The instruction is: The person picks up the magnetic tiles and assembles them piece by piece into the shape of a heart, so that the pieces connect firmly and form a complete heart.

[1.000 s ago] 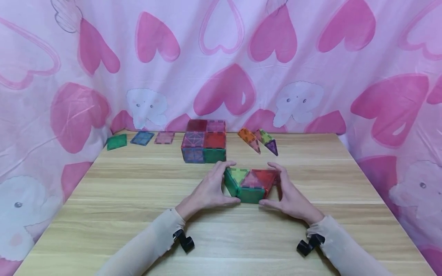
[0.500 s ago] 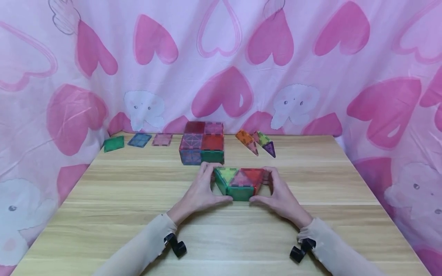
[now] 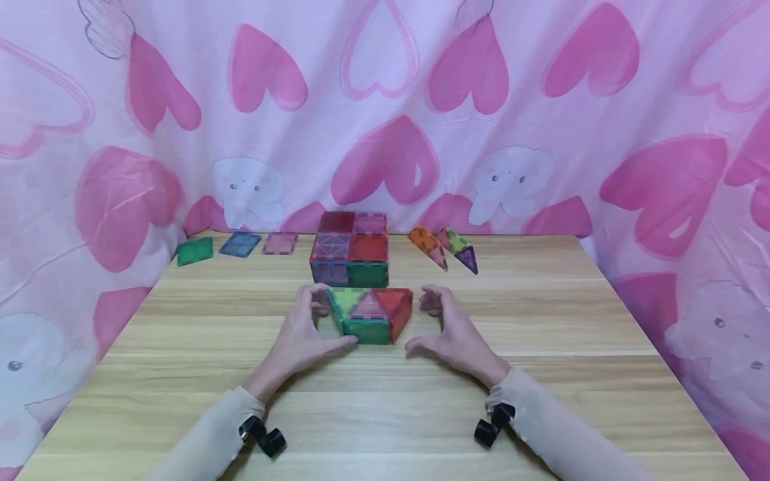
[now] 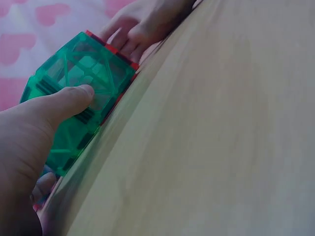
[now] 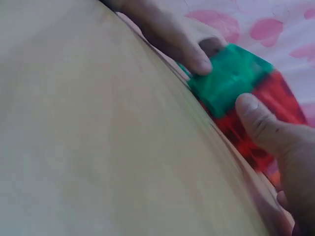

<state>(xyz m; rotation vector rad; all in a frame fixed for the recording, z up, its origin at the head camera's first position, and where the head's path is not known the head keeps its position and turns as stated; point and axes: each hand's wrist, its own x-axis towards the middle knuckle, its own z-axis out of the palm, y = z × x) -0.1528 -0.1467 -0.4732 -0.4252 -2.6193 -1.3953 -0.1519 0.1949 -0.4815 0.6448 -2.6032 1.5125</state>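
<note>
A trapezoid box of magnetic tiles [image 3: 368, 314] stands on the table in front of me, with a green front wall, a red right wall, and a top of lime, pink and red triangles. My left hand [image 3: 301, 331] grips its left end; in the left wrist view the thumb [image 4: 74, 101] lies on the green tile [image 4: 93, 69] and the fingers are mostly hidden behind. My right hand [image 3: 454, 337] is spread just right of the box, thumb and fingers bent around a gap. In the right wrist view its thumb [image 5: 261, 120] overlaps the red wall [image 5: 280, 101].
Right behind the trapezoid stands a larger box of square magnetic tiles [image 3: 350, 248]. Flat green [image 3: 195, 251], blue [image 3: 240, 244] and pink [image 3: 279, 244] squares lie at the back left. Orange [image 3: 426, 242] and lime-purple [image 3: 462, 251] triangle pieces lie back right. A pink heart-print curtain [image 3: 385, 87] surrounds the table.
The trapezoid box has slid left, to just in front of the larger box. Both hands moved left with it, and the right hand has come away from its right end.
</note>
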